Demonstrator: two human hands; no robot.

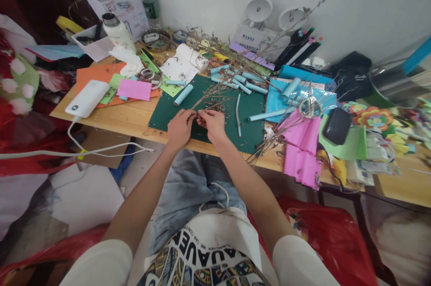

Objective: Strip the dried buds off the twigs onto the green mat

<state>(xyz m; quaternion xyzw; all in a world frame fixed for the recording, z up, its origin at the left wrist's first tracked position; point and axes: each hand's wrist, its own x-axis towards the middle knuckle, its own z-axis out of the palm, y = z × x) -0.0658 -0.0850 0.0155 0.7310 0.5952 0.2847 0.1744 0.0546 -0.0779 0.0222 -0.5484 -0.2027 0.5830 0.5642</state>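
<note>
My left hand (180, 127) and my right hand (212, 124) meet over the near edge of a dark green cutting mat (249, 115). Both are pinched closed on the lower end of a dry twiggy branch (215, 90), which runs away from me to the upper right across the mat. Bits of dry twig litter the mat around my fingers. A pale bare stick (238, 113) lies on the mat just right of my right hand. Several light blue paper rolls (183, 94) lie along the mat's far side.
Scissors (310, 102) rest on blue paper at right, above pink crepe paper (301, 151). A white power bank (87, 98) with cable sits at left by orange and pink sheets. A steel bottle (116, 30), boxes and markers line the wall. Red bags flank my legs.
</note>
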